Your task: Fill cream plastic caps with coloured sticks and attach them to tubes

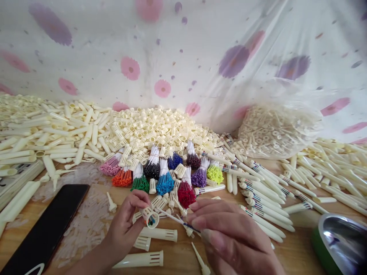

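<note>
My left hand (126, 221) is closed around a short cream slotted pen barrel section (150, 217), its open end turned toward me. Green, blue and other coloured refill ends show inside it. Between thumb and fingers, my right hand (229, 229) pinches a thin white pen refill (179, 220) with a dark blue end, its tip angled toward the barrel section. Whether it touches the section I cannot tell. Just beyond my hands stand refill bundles in several colours, among them red (186, 193), light blue (164, 181) and green (140, 181). Loose slotted barrels (143, 259) lie under my hands.
Cream barrel parts (160, 126) are heaped at the back. Several assembled pens (266, 206) lie at right, before a clear bag (281, 128) of small white parts. A black phone (46, 229) lies at left; a green-sided metal bowl (341, 244) sits at lower right.
</note>
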`<move>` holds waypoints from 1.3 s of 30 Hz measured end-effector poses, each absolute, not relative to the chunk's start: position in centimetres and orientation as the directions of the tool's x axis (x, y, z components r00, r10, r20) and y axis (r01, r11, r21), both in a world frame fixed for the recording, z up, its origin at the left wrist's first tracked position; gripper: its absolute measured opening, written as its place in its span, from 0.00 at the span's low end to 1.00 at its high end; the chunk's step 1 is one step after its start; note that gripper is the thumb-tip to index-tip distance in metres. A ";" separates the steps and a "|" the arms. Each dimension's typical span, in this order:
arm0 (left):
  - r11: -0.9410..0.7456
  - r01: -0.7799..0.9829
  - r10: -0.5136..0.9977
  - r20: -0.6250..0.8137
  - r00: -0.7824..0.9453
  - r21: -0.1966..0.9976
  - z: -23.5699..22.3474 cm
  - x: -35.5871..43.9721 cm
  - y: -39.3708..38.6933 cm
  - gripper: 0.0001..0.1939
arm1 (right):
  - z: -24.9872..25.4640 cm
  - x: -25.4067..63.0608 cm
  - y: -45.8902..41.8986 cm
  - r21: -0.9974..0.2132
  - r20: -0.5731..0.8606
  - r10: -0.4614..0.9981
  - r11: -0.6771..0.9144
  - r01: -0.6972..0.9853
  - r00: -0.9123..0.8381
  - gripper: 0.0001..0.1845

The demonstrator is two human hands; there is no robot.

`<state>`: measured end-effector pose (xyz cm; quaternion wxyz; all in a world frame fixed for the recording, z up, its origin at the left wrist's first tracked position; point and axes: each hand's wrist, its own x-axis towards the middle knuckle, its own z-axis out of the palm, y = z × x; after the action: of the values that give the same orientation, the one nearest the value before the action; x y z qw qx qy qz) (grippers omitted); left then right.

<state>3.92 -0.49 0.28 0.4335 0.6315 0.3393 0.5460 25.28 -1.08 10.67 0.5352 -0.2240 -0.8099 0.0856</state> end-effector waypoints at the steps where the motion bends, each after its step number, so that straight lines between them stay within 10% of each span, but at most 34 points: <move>1: -0.392 -0.042 0.903 0.394 0.171 0.919 0.2 3.9 -0.4 0.04 | 10.6 25.3 -1.1 -0.377 0.828 0.450 0.888 0.263 -0.334 0.19; 12: -0.337 -0.087 0.926 0.347 0.152 0.937 0.0 3.9 -0.3 0.03 | 11.0 25.2 -1.4 -0.376 0.811 0.423 0.906 0.193 -0.403 0.20; 21: -0.021 -0.075 0.986 0.033 0.164 0.997 1.1 3.8 -0.3 0.11 | 8.8 24.1 1.5 -0.758 0.649 0.747 0.652 0.031 0.145 0.12; 28: 0.125 -0.060 0.927 -0.096 0.362 0.990 2.0 3.8 -0.4 0.18 | 7.2 24.3 4.2 -0.932 0.255 0.904 0.324 0.164 -0.342 0.04; 39: 0.246 -0.106 0.894 -0.183 0.410 0.963 2.5 4.1 -0.5 0.18 | 7.7 24.8 4.1 -0.895 0.269 0.759 0.424 0.136 -0.593 0.07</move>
<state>4.12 -0.54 2.52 0.6805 0.4919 0.4002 0.3673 24.84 4.14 7.67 0.3451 -0.2903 -0.7701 0.4513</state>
